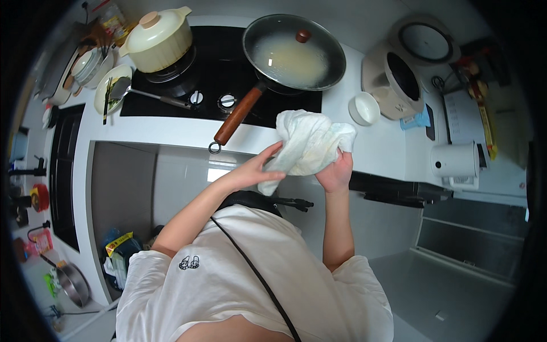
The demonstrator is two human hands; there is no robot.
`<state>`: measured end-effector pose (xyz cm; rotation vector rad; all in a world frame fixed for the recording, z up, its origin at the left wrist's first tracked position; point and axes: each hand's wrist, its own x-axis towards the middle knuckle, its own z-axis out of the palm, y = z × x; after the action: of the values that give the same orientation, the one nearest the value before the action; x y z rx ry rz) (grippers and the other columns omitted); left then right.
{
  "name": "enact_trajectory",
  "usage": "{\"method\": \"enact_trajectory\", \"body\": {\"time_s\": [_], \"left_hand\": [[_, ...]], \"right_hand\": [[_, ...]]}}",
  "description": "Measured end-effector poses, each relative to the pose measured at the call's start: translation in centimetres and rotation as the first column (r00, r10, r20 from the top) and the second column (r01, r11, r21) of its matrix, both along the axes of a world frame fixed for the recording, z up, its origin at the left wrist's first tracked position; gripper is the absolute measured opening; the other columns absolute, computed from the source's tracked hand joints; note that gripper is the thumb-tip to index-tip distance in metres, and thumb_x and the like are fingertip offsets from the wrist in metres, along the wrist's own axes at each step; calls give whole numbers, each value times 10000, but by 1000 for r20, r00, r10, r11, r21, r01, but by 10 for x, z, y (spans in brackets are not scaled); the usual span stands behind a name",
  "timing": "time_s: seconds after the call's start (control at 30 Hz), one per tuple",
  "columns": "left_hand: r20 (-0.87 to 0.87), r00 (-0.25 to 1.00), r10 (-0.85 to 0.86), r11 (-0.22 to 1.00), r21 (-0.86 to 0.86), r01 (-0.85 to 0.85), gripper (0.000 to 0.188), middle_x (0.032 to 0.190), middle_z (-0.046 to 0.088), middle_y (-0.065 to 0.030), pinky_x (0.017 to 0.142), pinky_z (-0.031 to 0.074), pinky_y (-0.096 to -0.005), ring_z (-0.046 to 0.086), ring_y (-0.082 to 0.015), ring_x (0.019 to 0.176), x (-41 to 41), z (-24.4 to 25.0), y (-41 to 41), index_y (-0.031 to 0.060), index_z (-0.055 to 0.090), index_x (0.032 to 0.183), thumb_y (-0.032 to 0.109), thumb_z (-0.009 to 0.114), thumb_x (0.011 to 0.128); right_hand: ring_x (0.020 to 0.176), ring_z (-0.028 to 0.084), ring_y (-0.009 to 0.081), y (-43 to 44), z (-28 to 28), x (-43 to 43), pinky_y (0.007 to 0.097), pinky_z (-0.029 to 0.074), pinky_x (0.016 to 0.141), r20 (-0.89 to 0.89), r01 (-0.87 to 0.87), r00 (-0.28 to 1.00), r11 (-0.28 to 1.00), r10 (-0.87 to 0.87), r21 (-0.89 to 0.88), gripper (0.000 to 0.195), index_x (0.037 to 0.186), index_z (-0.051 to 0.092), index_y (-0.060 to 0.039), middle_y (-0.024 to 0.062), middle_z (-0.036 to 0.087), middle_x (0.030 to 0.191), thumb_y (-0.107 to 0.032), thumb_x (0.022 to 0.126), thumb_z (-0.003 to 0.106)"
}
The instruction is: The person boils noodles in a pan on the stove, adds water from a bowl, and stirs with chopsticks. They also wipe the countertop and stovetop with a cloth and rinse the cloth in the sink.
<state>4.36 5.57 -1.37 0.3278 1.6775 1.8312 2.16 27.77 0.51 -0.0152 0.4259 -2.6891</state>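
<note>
A crumpled white cloth point(308, 141) hangs between my two hands at the counter's front edge. My left hand point(260, 166) is at its left side, thumb and fingers spread around the cloth's edge. My right hand point(336, 171) grips its lower right part, the fingers partly hidden by the cloth. Beyond the cloth, a frying pan with a steamed-up glass lid point(295, 55) sits on the black cooktop point(218, 51), its wooden handle point(239, 114) pointing toward me. Pale food shows dimly through the lid.
A cream lidded pot point(160, 45) stands on the left burner. Left of the cooktop, a plate point(99, 95) holds food, chopsticks and a metal spatula point(122, 87). To the right are a white bowl point(364, 108), an open rice cooker point(393, 85) and a white kettle point(455, 161).
</note>
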Motion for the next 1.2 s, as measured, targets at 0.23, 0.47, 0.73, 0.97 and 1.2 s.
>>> {"method": "enact_trajectory", "body": {"time_s": [0.23, 0.47, 0.73, 0.97, 1.2], "left_hand": [[117, 991, 59, 979, 187, -81, 141, 881, 590, 7, 749, 424, -210, 540, -53, 830, -27, -13, 34, 73, 497, 896, 87, 616, 820], [-142, 987, 75, 982, -161, -98, 164, 696, 425, 52, 501, 314, -180, 363, -27, 564, -40, -11, 74, 139, 401, 953, 89, 522, 855], [242, 970, -25, 977, 211, -27, 254, 944, 536, -5, 754, 410, -214, 499, -61, 860, -28, -4, 144, 103, 446, 1125, 160, 519, 889], [100, 994, 34, 998, 41, -39, 313, 1160, 548, -42, 875, 420, -257, 536, -123, 1008, -28, -35, 140, 49, 488, 1209, 111, 480, 902], [133, 948, 289, 946, -195, -260, 275, 1069, 603, -42, 808, 447, -266, 573, -130, 911, -15, -69, 119, 61, 531, 1160, 182, 467, 922]], "right_hand": [[1245, 369, 287, 58, -11, 41, 426, 288, 1039, -118, 223, 975, 866, -190, 448, 526, 1330, 335, -27, 119, 403, 1343, -343, 917, 410], [1181, 403, 283, 82, 47, 71, 359, 283, 1006, -349, 456, 728, -37, 590, 889, 276, 1030, 586, -8, 90, 501, 1192, -68, 764, 545], [1107, 440, 223, 72, -46, 63, 327, 379, 910, -577, 580, 811, 7, -94, 814, 393, 1115, 469, -6, 125, 439, 1113, -32, 764, 645], [872, 527, 86, 146, -76, 4, 222, 434, 746, -364, 393, 917, 212, -164, 895, 188, 1018, 504, 21, 36, 545, 902, 21, 833, 534], [972, 532, 229, 170, -85, -84, 307, 402, 869, -640, 620, 764, -369, 83, 693, 306, 1129, 489, 13, 124, 559, 1020, -25, 828, 529]]}}
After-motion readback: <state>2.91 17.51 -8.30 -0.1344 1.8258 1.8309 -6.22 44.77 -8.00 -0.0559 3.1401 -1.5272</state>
